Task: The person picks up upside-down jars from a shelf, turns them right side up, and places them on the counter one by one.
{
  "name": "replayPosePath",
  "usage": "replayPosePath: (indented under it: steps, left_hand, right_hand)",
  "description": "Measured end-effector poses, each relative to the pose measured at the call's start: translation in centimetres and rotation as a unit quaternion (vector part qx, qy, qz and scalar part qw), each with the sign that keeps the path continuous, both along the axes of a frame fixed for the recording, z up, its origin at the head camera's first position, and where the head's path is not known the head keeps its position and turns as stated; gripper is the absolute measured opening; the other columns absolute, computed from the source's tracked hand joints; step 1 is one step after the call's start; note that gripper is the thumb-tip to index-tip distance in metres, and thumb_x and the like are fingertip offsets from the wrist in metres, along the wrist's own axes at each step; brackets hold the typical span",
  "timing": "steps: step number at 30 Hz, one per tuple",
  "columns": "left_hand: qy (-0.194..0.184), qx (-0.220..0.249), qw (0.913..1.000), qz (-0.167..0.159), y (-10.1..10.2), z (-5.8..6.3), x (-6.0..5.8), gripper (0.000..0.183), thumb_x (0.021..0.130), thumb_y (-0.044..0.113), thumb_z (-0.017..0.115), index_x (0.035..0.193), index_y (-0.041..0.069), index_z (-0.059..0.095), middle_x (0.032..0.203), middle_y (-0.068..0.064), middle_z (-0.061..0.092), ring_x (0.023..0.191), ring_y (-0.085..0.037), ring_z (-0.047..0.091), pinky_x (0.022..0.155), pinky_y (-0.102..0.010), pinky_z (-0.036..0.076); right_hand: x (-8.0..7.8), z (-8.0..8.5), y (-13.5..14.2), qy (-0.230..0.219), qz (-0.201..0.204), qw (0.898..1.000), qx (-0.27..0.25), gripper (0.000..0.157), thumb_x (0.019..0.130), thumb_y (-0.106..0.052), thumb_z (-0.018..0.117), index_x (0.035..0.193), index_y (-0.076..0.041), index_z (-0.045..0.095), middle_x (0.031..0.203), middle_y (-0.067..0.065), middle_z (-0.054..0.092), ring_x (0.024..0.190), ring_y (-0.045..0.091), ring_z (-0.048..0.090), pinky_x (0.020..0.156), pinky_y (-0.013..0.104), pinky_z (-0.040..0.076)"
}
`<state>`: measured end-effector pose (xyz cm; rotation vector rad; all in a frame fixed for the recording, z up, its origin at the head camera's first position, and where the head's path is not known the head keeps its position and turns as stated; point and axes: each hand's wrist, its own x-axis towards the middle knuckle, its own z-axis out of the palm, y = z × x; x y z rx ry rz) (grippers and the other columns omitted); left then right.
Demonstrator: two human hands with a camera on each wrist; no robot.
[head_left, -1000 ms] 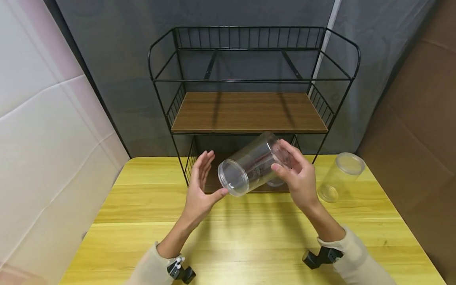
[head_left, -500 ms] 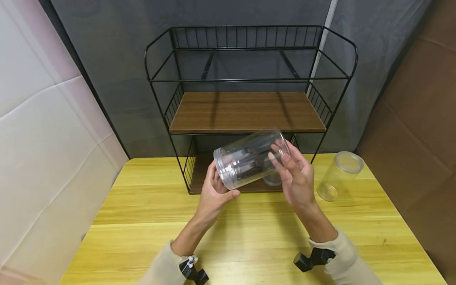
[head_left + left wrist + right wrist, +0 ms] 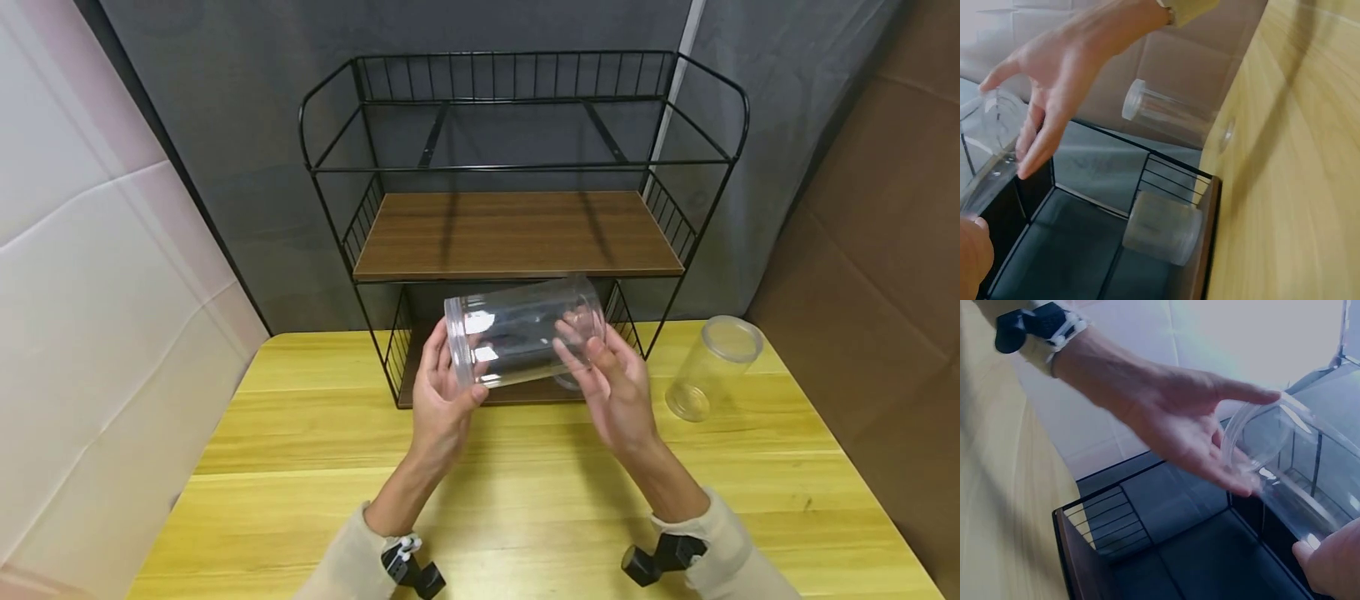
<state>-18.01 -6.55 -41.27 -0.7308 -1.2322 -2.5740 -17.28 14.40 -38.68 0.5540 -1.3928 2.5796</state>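
Observation:
A clear plastic jar [image 3: 517, 333] lies almost level in the air before the rack, its lidded end to the left. My left hand [image 3: 441, 404] grips the lid end, thumb in front and fingers behind, as the right wrist view also shows. My right hand [image 3: 618, 392] holds the other end between thumb and fingers, some fingers visible through the clear wall. Another clear jar [image 3: 1163, 228] stands on the rack's lower shelf, mostly hidden behind the held jar in the head view. A third clear lidded jar [image 3: 712, 367] stands upright on the table to the right.
A black wire rack [image 3: 517, 169] with a brown wooden middle shelf [image 3: 517, 233] stands at the back of the yellow wood table [image 3: 300, 467]. White sheeting [image 3: 112, 292] borders the left side, a brown panel [image 3: 877, 275] the right.
My left hand, earlier spread beside the lid, has closed around the lid end. The jar has turned from tilted to nearly level. My right hand has shifted its fingers along the other end.

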Motion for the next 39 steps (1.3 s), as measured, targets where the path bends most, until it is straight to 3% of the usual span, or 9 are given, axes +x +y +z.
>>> replayPosePath:
  steps: [5,10,15,18,24,28,32,36,39]
  left_hand:
    - [0.012,0.034,0.9993,-0.010,-0.4,0.8,0.1,0.116,0.080,0.021,0.096,0.164,-0.001,0.019,0.170,-0.020,0.019,0.156,-0.037,0.033,0.122,-0.044,0.039]
    - [0.025,0.030,0.9992,-0.003,-1.1,1.3,0.1,0.113,0.081,0.018,0.094,0.164,-0.001,0.020,0.169,-0.020,0.022,0.154,-0.034,0.036,0.121,-0.046,0.039]
    - [0.019,0.015,0.9997,0.007,-2.2,1.5,0.1,0.109,0.079,0.016,0.095,0.162,0.000,0.026,0.160,-0.017,0.031,0.147,-0.028,0.040,0.119,-0.047,0.042]
    - [0.015,0.000,0.9997,0.017,-3.0,1.5,0.0,0.109,0.078,0.015,0.096,0.162,0.000,0.028,0.159,-0.017,0.032,0.144,-0.027,0.041,0.118,-0.047,0.043]
    - [-0.005,-0.057,0.9973,0.045,-5.1,1.2,0.1,0.102,0.080,0.004,0.090,0.163,0.001,0.030,0.159,-0.015,0.036,0.142,-0.027,0.045,0.117,-0.040,0.046]
    - [-0.037,-0.130,0.9874,0.081,-6.9,0.9,0.4,0.099,0.079,-0.009,0.079,0.164,0.006,0.032,0.157,-0.012,0.042,0.140,-0.026,0.048,0.113,-0.031,0.050]
    - [-0.064,-0.188,0.9752,0.097,-8.7,0.6,0.6,0.098,0.079,-0.017,0.073,0.165,0.008,0.031,0.159,-0.010,0.040,0.140,-0.026,0.048,0.108,-0.025,0.052]
    - [-0.074,-0.248,0.9608,0.099,-10.5,0.2,0.6,0.099,0.081,-0.017,0.074,0.166,0.007,0.028,0.163,-0.010,0.036,0.141,-0.026,0.046,0.107,-0.023,0.052]
    - [-0.072,-0.300,0.9454,0.106,-11.8,-0.1,0.7,0.100,0.083,-0.016,0.076,0.167,0.005,0.025,0.164,-0.011,0.033,0.141,-0.022,0.046,0.107,-0.019,0.050]
  right_hand:
    - [0.0,-0.6,0.5,0.004,0.025,0.999,0.043,0.055,0.107,-0.011,0.052,0.151,0.018,0.036,0.150,0.021,0.055,0.143,0.033,0.053,0.117,0.044,0.045]
    - [0.3,-0.9,1.5,0.019,0.016,0.993,0.119,0.058,0.100,0.001,0.050,0.154,0.016,0.035,0.150,0.021,0.055,0.137,0.023,0.058,0.116,0.039,0.046]
    - [0.6,-0.7,3.0,0.050,-0.041,0.971,0.228,0.064,0.097,0.006,0.057,0.158,0.009,0.038,0.157,0.022,0.047,0.140,0.016,0.052,0.113,0.026,0.048]
    - [0.7,-0.4,4.1,0.080,-0.073,0.955,0.277,0.070,0.096,0.010,0.062,0.161,0.004,0.037,0.160,0.027,0.041,0.145,0.018,0.048,0.116,0.028,0.045]
    - [0.3,0.8,6.3,0.163,-0.181,0.902,0.357,0.084,0.083,0.017,0.076,0.159,0.002,0.043,0.155,0.023,0.047,0.145,0.023,0.047,0.117,0.028,0.044]
    - [-0.4,1.8,8.1,0.208,-0.267,0.856,0.391,0.089,0.075,0.016,0.083,0.156,0.003,0.048,0.150,0.023,0.052,0.141,0.024,0.052,0.116,0.027,0.046]
    - [-1.0,2.6,9.6,0.215,-0.329,0.816,0.423,0.090,0.074,0.007,0.090,0.155,0.000,0.051,0.147,0.023,0.056,0.138,0.031,0.055,0.114,0.024,0.046]
    - [-1.4,3.1,10.7,0.209,-0.367,0.786,0.451,0.085,0.079,-0.012,0.092,0.154,-0.001,0.053,0.146,0.021,0.057,0.132,0.041,0.057,0.112,0.017,0.045]
    - [-1.9,3.5,11.4,0.194,-0.383,0.774,0.466,0.085,0.081,-0.018,0.092,0.154,-0.001,0.052,0.147,0.020,0.057,0.132,0.042,0.057,0.110,0.014,0.044]
